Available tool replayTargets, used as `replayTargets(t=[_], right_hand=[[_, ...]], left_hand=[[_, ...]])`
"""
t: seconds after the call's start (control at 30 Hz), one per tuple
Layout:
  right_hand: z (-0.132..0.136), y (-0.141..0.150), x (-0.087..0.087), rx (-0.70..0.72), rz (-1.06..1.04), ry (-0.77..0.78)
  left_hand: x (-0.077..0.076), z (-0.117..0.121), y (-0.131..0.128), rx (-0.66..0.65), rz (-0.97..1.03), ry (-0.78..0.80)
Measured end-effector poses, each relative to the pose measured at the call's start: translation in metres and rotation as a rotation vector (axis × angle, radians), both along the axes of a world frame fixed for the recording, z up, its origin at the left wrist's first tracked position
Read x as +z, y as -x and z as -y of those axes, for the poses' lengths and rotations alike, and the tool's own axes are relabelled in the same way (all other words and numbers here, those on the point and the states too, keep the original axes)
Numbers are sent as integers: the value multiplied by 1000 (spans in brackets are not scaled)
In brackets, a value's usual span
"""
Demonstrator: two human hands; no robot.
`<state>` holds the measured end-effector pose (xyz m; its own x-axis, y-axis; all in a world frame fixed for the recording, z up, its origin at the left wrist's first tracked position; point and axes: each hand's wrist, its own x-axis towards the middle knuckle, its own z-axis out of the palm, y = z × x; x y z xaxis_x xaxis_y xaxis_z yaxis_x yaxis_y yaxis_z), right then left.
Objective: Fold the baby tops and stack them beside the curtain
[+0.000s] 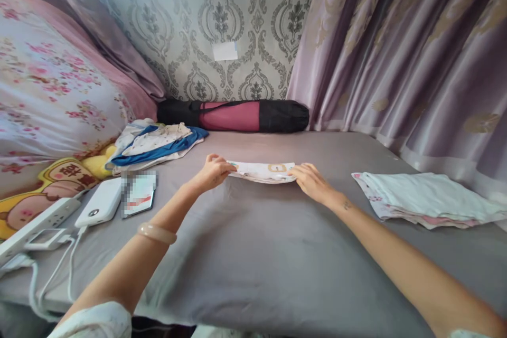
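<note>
A folded white cloth (261,170) with a printed pattern is held up by its two ends, over the middle of the grey sheet (277,253). My left hand (216,171) pinches its left end between thumb and fingers. At the opposite end, my right hand (312,180) grips the cloth the same way. The cloth sags slightly between the hands and casts a shadow beneath it. What kind of cloth item it is, I cannot make out. Off to the right lies a stack of folded cloths (428,195), pale green on top.
A loose clothes pile (158,142) sits at the back left. Nearer on the left are a phone (138,195), a white power bank (99,203), a power strip (39,227) with cables and a yellow cushion (59,179). A black and red roll bag (233,115) lies along the wall.
</note>
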<state>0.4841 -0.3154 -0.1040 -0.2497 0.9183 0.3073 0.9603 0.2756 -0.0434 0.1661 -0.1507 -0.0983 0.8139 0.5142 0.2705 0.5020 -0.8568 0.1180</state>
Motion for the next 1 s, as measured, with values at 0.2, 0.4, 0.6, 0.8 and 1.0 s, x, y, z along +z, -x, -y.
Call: replayTargets(t=[0.2,0.4,0.6,0.8,1.0], right_hand=[[33,15,-27,4,24,88],[33,17,-16,-58,-25,176],[-1,40,-7,-281,-85,181],[-36,79,-22,-261,-71,116],[-38,85,-44,-281,-35,235]], left_hand=[[-34,37,24,-42,-102,90],[-29,41,28,15,-89,140],[-16,44,-12,244,18,151],[-28,47,-70,244,-55,103],[-54,54,-80,188,-197,99]])
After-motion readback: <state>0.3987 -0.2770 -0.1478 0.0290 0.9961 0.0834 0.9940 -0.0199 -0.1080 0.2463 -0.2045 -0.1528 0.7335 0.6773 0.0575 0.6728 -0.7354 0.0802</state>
